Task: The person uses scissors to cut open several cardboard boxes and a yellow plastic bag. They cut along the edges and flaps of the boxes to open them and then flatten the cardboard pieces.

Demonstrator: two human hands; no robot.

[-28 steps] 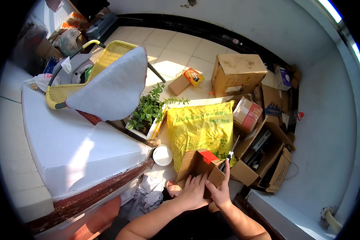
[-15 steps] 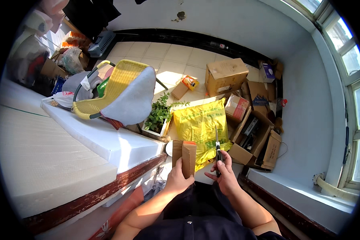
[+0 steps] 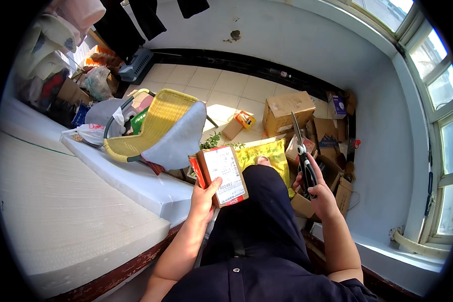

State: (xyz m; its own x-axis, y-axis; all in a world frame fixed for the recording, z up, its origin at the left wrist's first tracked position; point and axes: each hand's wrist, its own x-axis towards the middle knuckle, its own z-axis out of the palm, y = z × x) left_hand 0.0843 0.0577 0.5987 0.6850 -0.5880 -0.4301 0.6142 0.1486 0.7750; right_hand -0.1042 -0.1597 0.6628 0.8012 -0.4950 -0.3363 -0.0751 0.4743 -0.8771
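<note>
My left hand [image 3: 205, 200] grips a small brown cardboard parcel [image 3: 222, 174] with a white label on top and red edging, held up in front of my chest. My right hand [image 3: 318, 193] holds a pair of black-handled scissors [image 3: 302, 153], blades closed and pointing up and away. The two hands are apart, with my dark-clothed knee [image 3: 262, 201] between them. A yellow bag [image 3: 269, 153] lies on the floor just past the knee.
A white mattress [image 3: 75, 196] on a wooden frame fills the left. A yellow wicker chair [image 3: 153, 128] with a grey cushion lies on it. Cardboard boxes [image 3: 287, 110] crowd the floor at right near the wall. Green plants [image 3: 211, 141] sit behind the parcel.
I have straightened up from the floor. The parcel rose from beside the yellow bag to chest height in my left hand. My right hand has come off it and holds the scissors up.
</note>
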